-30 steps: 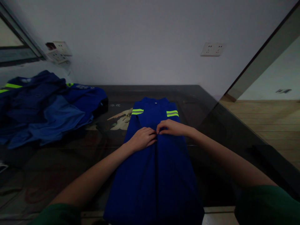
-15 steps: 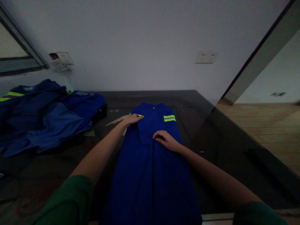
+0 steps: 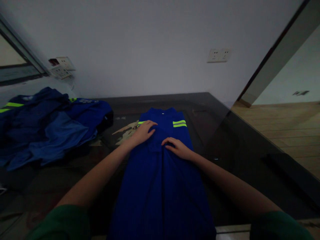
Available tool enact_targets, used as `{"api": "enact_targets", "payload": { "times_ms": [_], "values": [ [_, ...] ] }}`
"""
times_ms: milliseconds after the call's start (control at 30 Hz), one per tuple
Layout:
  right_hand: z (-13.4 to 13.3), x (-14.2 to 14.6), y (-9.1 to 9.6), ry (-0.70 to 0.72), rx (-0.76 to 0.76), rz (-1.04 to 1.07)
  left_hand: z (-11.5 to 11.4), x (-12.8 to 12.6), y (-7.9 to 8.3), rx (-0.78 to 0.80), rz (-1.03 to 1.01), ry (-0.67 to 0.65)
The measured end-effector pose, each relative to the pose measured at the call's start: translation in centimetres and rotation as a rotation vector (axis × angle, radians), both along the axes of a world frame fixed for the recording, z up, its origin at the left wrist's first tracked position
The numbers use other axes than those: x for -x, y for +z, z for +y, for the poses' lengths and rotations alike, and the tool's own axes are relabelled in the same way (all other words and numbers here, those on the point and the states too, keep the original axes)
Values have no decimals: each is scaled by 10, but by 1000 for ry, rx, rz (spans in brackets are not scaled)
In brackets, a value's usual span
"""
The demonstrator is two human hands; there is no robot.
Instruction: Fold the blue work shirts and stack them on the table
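Note:
A blue work jacket (image 3: pixel 150 180) lies lengthwise before me, its collar at the far end and yellow-grey reflective bands (image 3: pixel 179 123) near the top. Over its left chest, my left hand (image 3: pixel 144 132) rests with fingers stretched out and thumb apart, holding nothing, and partly covers the left band. My right hand (image 3: pixel 178 149) is at the middle of the jacket, where a dark lengthwise line begins. Its fingers are curled, with fingertips and thumb close together on the cloth in what looks like a pinch.
On the left is a heap of blue garments (image 3: pixel 55 126), some with yellow bands. A camouflage-patterned patch (image 3: pixel 126 133) shows beside the jacket on the dark tabletop (image 3: pixel 210 133). A dark flat object (image 3: pixel 292 180) lies at the right edge. Behind stands a wall with sockets (image 3: pixel 219 55).
My left hand has let go of the cloth at the left chest and moved slightly right, its fingers now spread. The flap there lies flatter. My right hand has stayed in place.

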State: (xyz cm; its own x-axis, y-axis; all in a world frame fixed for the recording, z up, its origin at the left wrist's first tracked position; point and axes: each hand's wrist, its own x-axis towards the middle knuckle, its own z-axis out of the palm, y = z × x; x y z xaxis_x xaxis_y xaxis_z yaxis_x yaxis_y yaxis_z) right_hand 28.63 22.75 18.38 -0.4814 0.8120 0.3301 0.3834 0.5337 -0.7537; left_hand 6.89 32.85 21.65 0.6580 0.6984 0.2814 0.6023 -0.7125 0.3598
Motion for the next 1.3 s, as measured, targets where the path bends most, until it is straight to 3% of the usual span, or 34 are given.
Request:
{"api": "enact_targets", "payload": {
  "times_ms": [100,267,433,633,900,1033,1133,1300],
  "values": [
    [0,0,1,-15,31,61,-43,3,-12,77,35,-278],
    [2,3,1,-31,74,121,-81,14,-34,56,63,-313],
    [5,11,-1,-62,81,-14,-85,14,-38,-47,-25,-267],
    [1,20,-4,-180,-49,-259,-88,11,-40,-118,-8,-261],
    [2,16,-12,-219,-180,-394,-100,0,-29,-46,39,-162],
    [8,5,-12,-272,-152,-345,-104,-1,-25,-40,74,-200],
    [12,-7,-8,-241,-121,-235,-99,-2,-24,40,-26,-208],
    [34,-29,-1,-325,-146,-152,-84,-23,-17,189,-155,-57]
  ]
}}
